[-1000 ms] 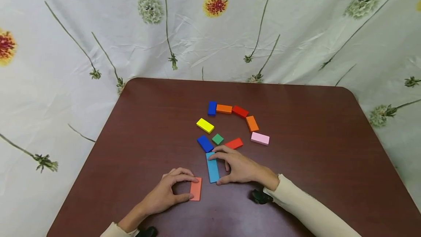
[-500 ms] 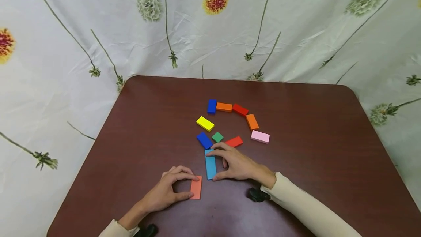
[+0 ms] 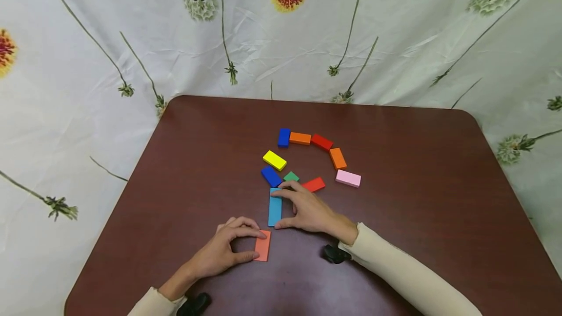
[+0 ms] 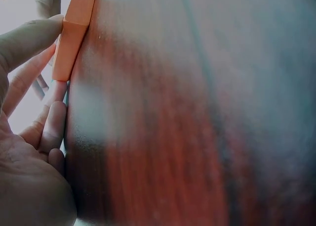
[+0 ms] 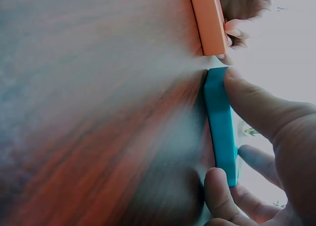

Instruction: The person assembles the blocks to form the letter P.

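My left hand (image 3: 224, 250) pinches a salmon-orange block (image 3: 262, 246) by its two short ends, thumb at the near end and fingertips at the far one. The block lies on the table. Just beyond and to its right, my right hand (image 3: 309, 208) grips a longer light blue block (image 3: 274, 207) between thumb and fingers. The far end of that block sits right at the lower corner of a dark blue block (image 3: 271, 176). In the right wrist view the thumb presses one end of the light blue block (image 5: 222, 122), with the orange block (image 5: 207, 21) close by.
A curve of blocks lies farther back: blue (image 3: 284, 138), orange (image 3: 300, 138), red (image 3: 322, 142), another orange (image 3: 337, 158) and pink (image 3: 348, 178). Inside it are yellow (image 3: 274, 160), green (image 3: 291, 176), partly hidden, and red (image 3: 313, 184) blocks. A flowered cloth (image 3: 246, 33) hangs behind the table.
My right hand has slid the light blue block left and away from me, straightening it and nudging the dark blue block slightly. My left hand keeps its pinch on the orange block.
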A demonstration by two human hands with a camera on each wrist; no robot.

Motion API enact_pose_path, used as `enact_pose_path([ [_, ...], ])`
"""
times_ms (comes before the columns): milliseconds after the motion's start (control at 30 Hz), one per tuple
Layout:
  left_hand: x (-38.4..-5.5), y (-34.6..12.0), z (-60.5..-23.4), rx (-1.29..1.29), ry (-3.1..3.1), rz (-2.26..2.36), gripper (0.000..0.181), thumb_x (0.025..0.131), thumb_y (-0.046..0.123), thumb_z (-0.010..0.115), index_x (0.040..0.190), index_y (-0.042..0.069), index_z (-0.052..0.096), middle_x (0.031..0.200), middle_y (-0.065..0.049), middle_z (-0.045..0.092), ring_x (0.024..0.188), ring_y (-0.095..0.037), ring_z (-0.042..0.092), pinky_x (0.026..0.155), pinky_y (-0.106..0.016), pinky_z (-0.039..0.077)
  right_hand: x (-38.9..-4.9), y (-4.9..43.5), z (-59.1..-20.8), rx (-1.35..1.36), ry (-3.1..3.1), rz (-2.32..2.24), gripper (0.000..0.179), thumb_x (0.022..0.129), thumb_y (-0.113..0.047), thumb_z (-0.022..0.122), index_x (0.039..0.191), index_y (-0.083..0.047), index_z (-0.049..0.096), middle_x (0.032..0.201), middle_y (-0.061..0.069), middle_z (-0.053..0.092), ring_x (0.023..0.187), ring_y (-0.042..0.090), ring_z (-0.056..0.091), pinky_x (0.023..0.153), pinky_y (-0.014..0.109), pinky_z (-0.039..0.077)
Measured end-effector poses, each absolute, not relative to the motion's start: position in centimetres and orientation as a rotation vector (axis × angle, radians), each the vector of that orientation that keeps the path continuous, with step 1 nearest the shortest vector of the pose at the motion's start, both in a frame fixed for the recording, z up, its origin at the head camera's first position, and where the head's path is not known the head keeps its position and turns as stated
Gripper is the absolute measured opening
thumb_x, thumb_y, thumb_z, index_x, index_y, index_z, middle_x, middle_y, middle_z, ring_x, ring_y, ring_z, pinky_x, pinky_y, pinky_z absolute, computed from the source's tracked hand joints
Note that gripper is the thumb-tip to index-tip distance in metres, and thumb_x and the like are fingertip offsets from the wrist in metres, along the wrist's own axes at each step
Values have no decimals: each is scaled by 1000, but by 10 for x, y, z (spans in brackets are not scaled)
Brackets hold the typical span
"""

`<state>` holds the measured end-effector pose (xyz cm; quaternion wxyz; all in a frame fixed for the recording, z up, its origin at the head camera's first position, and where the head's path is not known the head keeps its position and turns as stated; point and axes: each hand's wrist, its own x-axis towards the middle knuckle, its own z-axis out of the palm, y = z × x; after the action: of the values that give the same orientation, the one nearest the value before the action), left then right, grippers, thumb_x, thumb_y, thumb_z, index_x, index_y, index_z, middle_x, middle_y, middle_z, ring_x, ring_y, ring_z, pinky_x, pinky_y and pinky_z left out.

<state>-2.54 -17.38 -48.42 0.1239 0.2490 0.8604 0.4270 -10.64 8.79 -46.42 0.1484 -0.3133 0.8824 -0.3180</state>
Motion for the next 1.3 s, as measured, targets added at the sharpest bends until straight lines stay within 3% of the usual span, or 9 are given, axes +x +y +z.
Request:
enact_pose_path([
  [267,-25,-173,-484,732,2523,1232,34,85,29,81,118,34,71,121,13,59,116,-12,48,89,-47,28,-108,82,-465,-884,2576,-908,72,79,-45,84,142,-19,58,144,5,49,100,15,58,86,34,51],
  [367,-25,-173,-484,735,2526,1230,34,86,30,80,119,34,71,121,14,59,115,-11,48,88,-46,27,-109,80,-466,-892,2581,-899,71,80,-45,83,141,-19,58,143,5,49,95,13,58,84,31,51],
  [600,-26,-172,-484,733,2535,1229,35,85,31,81,118,35,71,120,15,59,114,-11,49,89,-46,28,-110,78,-467,-894,2578,-905,62,87,-40,78,142,-19,57,144,5,48,63,5,52,70,24,47],
  [1300,-25,-172,-485,699,2518,1240,35,85,32,80,119,35,71,121,13,57,115,-11,49,90,-48,28,-104,73,-467,-894,2563,-887,62,86,-42,79,140,-20,58,140,3,49,65,4,50,61,20,45],
])
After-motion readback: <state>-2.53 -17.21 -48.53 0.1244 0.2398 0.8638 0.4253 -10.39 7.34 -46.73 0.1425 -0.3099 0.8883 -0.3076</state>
